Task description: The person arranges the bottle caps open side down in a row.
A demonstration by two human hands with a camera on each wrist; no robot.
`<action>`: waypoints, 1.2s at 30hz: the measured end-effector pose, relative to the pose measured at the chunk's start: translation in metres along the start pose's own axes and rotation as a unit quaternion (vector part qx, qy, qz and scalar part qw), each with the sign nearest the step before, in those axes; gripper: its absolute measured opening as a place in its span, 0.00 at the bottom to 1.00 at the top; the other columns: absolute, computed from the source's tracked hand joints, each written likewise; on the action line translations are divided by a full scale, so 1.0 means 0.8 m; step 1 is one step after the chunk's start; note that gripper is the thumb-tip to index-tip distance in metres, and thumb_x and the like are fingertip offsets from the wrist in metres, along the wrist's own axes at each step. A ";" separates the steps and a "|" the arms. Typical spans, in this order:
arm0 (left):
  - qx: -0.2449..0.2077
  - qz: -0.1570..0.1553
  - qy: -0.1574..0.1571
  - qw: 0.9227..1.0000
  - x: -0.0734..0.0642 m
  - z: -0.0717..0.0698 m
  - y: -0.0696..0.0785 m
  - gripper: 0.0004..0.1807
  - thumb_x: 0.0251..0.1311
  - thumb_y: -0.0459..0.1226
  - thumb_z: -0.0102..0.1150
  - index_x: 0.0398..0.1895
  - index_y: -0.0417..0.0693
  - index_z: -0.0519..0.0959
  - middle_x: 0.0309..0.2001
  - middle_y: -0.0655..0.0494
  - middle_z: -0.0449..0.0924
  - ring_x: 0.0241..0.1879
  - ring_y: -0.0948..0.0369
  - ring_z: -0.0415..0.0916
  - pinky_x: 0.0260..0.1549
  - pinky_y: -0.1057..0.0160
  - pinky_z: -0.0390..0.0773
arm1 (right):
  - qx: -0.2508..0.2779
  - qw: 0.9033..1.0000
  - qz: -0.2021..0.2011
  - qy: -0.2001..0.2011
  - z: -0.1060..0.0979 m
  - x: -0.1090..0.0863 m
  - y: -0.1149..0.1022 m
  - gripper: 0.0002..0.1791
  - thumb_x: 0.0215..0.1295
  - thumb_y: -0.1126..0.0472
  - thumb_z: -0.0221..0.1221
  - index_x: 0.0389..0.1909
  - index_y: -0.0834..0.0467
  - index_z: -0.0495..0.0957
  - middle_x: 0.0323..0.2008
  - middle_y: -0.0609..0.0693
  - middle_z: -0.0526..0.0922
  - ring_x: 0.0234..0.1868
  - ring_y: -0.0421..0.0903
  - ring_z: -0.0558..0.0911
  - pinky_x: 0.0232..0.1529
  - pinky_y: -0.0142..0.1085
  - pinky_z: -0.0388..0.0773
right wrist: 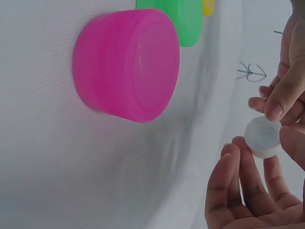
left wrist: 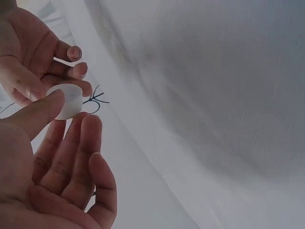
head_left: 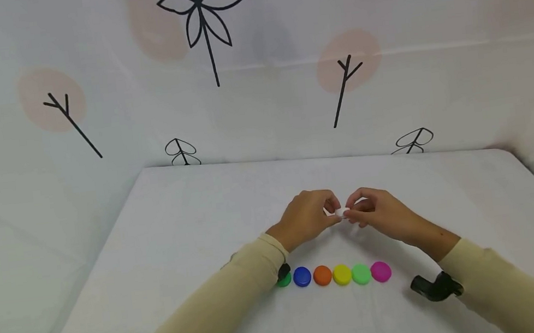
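Above the table, the left hand (head_left: 304, 217) and right hand (head_left: 383, 213) meet at a small white bottle cap (head_left: 342, 212). In the left wrist view, the left thumb presses on the white cap (left wrist: 71, 101) with the left fingers curled below it. The right hand (left wrist: 35, 57) grips it from the other side. Seen in the right wrist view, the white cap (right wrist: 263, 137) shows a round flat face, pinched between thumbs and fingertips of both hands. Parts of its rim are hidden by the fingers.
Nearer the person, a row of coloured caps lies on the white table (head_left: 194, 219): green (head_left: 285, 280) partly behind the left sleeve, blue (head_left: 302, 277), orange (head_left: 322, 275), yellow (head_left: 342, 274), light green (head_left: 361, 274) and pink (head_left: 380, 271). A printed cloth (head_left: 270, 111) hangs behind.
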State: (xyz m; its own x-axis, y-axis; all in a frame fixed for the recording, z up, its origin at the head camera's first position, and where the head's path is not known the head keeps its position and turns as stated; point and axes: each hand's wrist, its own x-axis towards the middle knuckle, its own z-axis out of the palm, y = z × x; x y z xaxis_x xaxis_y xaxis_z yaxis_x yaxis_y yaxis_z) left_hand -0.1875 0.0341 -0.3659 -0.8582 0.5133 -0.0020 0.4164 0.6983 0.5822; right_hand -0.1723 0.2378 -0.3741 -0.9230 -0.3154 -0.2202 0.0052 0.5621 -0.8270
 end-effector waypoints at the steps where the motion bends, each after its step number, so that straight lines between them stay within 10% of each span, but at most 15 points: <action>1: -0.004 -0.004 -0.004 1.000 -0.001 0.000 0.000 0.10 0.60 0.42 0.70 0.43 0.55 0.82 0.39 0.64 0.85 0.39 0.69 0.78 0.37 0.76 0.76 | -0.003 1.000 -0.003 0.002 0.001 -0.001 0.000 0.20 0.69 0.49 0.62 0.51 0.59 0.73 0.47 0.60 0.87 0.42 0.51 0.85 0.47 0.44 0.82; 36: -0.052 0.045 -0.047 0.997 -0.011 0.014 0.012 0.17 0.63 0.46 0.67 0.52 0.52 0.82 0.44 0.63 0.88 0.36 0.74 0.82 0.35 0.80 0.76 | -0.130 0.980 -0.105 0.113 0.006 -0.048 0.011 0.18 0.61 0.54 0.70 0.49 0.55 0.81 0.42 0.48 0.87 0.42 0.45 0.86 0.41 0.25 0.81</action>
State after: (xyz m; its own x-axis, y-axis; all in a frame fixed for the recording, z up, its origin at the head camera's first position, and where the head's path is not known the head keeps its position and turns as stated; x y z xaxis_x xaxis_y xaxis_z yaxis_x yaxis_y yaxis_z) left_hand -0.1727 0.0418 -0.3696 -0.7847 0.6195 -0.0193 0.4528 0.5942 0.6648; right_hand -0.1350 0.2515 -0.3752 -0.9547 -0.2852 0.0849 -0.2654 0.6872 -0.6762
